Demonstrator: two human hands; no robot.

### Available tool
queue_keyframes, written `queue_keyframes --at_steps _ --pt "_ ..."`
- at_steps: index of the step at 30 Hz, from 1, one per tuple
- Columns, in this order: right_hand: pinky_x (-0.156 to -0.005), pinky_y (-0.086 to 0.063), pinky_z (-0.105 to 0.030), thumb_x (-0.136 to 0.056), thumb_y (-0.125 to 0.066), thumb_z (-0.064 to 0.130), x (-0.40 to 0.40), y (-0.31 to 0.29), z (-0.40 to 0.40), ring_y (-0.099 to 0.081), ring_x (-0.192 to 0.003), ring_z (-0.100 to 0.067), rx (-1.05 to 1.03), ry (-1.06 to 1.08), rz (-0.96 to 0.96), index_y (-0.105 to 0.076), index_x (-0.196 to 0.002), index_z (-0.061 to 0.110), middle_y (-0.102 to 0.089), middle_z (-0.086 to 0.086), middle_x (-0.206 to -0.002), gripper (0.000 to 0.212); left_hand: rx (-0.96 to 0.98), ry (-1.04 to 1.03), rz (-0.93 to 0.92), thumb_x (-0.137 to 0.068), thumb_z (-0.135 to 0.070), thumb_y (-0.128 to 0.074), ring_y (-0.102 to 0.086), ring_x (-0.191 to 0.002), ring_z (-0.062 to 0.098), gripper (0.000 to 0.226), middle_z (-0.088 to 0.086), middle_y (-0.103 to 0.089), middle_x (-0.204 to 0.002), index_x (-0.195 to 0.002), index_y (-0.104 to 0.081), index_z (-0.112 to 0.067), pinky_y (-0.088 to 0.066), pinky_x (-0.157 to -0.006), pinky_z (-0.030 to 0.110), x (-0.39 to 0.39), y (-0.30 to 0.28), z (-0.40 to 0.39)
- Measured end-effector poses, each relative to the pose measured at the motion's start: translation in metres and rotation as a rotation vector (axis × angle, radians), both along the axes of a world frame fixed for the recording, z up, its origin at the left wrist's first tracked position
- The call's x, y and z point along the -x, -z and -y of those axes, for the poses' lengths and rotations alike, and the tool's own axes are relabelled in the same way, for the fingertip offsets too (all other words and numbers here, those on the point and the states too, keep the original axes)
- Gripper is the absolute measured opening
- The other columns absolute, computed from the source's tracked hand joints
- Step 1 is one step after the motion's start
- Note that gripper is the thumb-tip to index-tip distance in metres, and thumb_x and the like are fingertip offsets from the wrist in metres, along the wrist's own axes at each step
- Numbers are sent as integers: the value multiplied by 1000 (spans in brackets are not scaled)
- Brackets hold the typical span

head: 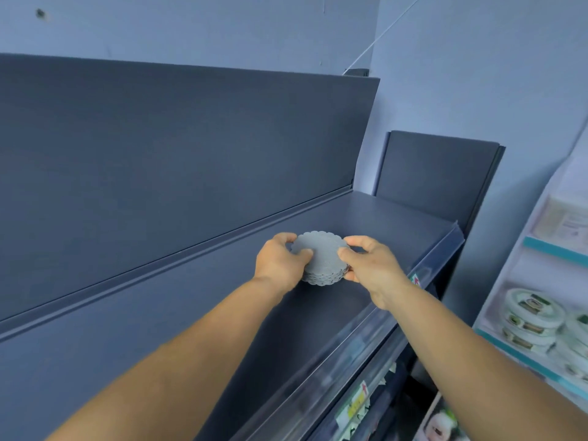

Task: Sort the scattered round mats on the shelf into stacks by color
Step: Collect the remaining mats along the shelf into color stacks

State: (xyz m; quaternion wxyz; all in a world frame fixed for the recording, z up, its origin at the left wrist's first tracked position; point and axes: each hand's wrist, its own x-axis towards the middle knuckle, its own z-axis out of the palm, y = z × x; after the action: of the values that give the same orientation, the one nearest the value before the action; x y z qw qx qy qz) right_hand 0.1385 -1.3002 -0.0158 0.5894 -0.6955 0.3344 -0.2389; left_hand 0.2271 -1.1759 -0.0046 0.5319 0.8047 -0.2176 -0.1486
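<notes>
At the far left the dark shelf (159, 313) runs bare along its back panel (159, 154), with no loose mat visible on it in this view. Moving right, the left hand (280, 265) is closed on the left rim of the stack of grey mats (319, 254), thumb lying over the top mat and fingers curled round the far edge. The stack sits between the two hands, about midway across the shelf's depth; its lower mats seem to rest on the surface, though contact underneath cannot be confirmed. The mats are round with scalloped edges, so there is no long axis to speak of; what matters is that the pile lies flat and that its edges look slightly uneven on the near side. On the right rim, the right hand (370, 265) pinches the stack, thumb on top and fingers below and behind. Both hands are equally near, facing each other across the pile, so squaring it up would likely mean pressing inward from both sides. Farther right stand the clear price rail (366, 351) and a neighbouring rack of round tins (534, 316).
</notes>
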Motion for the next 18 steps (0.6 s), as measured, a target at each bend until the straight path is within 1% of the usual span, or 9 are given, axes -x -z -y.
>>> queue_keyframes --at_steps 3,7,9,11,13,14,15,17,18 --pt "-85 -54 -33 -91 -60 17 -6 0 35 -57 -80 -19 14 -11 5 -58 -124 17 -60 8 -90 33 -25 19 1 -92 -29 -56 -56 -114 21 51 4 -54 -133 -141 -43 -21 -43 -88 24 -4 2 32" --pt "-80 -53 -31 -92 -59 18 -16 0 83 -57 -80 -19 28 -51 -20 -58 -126 15 -61 6 -92 34 -63 31 -11 -93 -22 -52 -56 -106 18 54 2 -56 -130 -145 -38 -17 -39 -83 21 -7 2 75" --pt "-85 -54 -33 -92 -59 20 -22 0 111 -59 -80 -19 46 -72 -45 -58 -127 16 -61 5 -94 35 -74 11 -19 -93 -20 -53 -55 -113 19 55 2 -55 -132 -145 -37 -16 -38 -85 19 -8 0 100" --pt "-88 -54 -35 -93 -58 20 -27 1 136 -58 -78 -19 60 -88 -65 -58 -126 16 -60 7 -91 34 -79 -7 -45 -93 -20 -54 -54 -116 20 45 0 -57 -129 -138 -47 -20 -40 -83 18 -9 -1 124" --pt "-86 -54 -34 -93 -57 19 -32 2 156 -57 -77 -21 70 -103 -75 -59 -126 16 -59 8 -88 33 -106 -37 -32 -93 -19 -54 -55 -97 21 13 -6 -60 -95 -94 -55 -32 -43 -70 19 -10 -2 144" --pt "-85 -53 -34 -93 -57 18 -34 2 164 -56 -77 -21 76 -110 -78 -59 -126 15 -59 9 -87 33 -122 -44 -25 -92 -19 -53 -53 -88 20 19 -6 -55 -84 -79 -48 -31 -43 -66 20 -12 -1 154" --pt "-85 -53 -33 -93 -56 18 -36 2 171 -57 -79 -21 80 -116 -83 -58 -127 15 -59 9 -87 33 -147 -51 -2 -92 -19 -53 -52 -82 20 19 -4 -54 -82 -77 -45 -28 -43 -65 23 -13 0 162" --pt "-86 -52 -32 -94 -55 20 -38 3 184 -61 -88 -23 101 -128 -100 -57 -129 15 -61 5 -98 35 -186 -69 23 -92 -19 -52 -50 -75 20 5 0 -55 -84 -89 -55 -17 -42 -59 24 -13 2 177" --pt "-90 -51 -33 -94 -55 21 -40 4 190 -62 -96 -25 121 -133 -109 -56 -130 15 -62 2 -107 36 -191 -70 26 -91 -20 -52 -50 -73 21 13 2 -55 -85 -97 -58 -10 -40 -55 25 -14 4 184"
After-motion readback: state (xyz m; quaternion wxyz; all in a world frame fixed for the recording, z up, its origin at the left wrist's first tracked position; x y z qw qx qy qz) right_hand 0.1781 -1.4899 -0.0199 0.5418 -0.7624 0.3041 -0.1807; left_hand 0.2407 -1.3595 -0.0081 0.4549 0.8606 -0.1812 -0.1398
